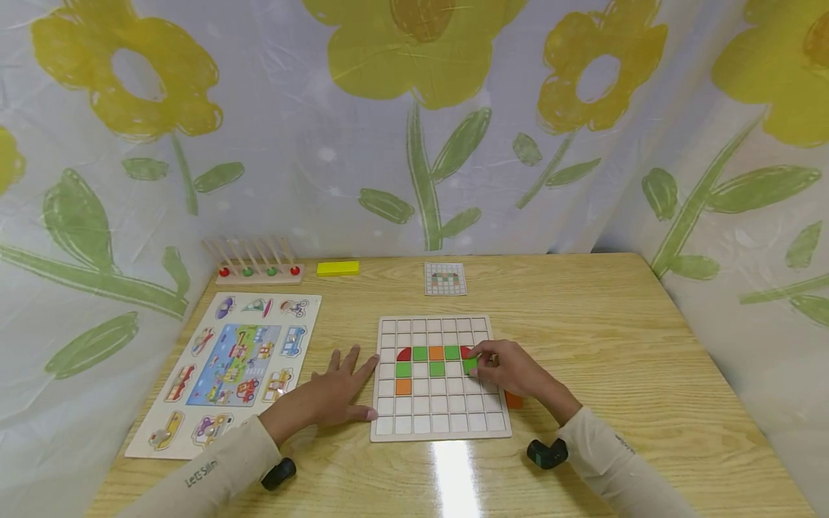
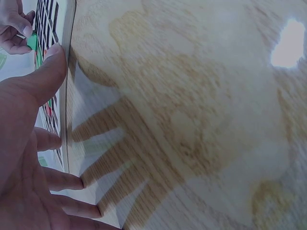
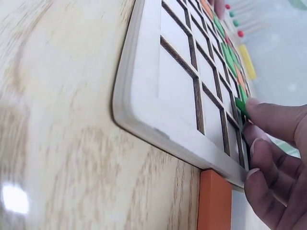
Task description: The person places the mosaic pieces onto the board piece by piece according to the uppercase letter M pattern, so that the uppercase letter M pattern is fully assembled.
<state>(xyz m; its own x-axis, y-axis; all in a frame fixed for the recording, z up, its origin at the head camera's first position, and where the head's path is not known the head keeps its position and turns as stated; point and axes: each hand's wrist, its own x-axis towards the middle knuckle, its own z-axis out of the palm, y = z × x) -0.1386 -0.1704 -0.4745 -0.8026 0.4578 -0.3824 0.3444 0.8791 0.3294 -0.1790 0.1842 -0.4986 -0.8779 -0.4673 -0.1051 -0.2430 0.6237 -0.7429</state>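
Observation:
A white wooden grid board [image 1: 440,424] lies on the table with coloured tiles in some of its cells. Its upper row runs red, green, orange, green, red, and below sit green tiles and an orange tile [image 1: 404,387]. At the right side, my right hand [image 1: 514,368] pinches a green square tile [image 3: 242,107] between thumb and fingers, tilted over a cell. My left hand [image 1: 333,394] has its fingers spread on the table, thumb and index finger touching the board's left edge. An orange block [image 3: 214,203] lies against the board's right edge, partly under my right hand in the head view.
A picture card [image 1: 445,279] with a tile pattern lies behind the board. To the left are a wooden knob puzzle [image 1: 171,432], a peg stand [image 1: 259,278] with red and green beads, and a yellow block [image 1: 338,268]. A flowered curtain [image 1: 291,180] borders the table.

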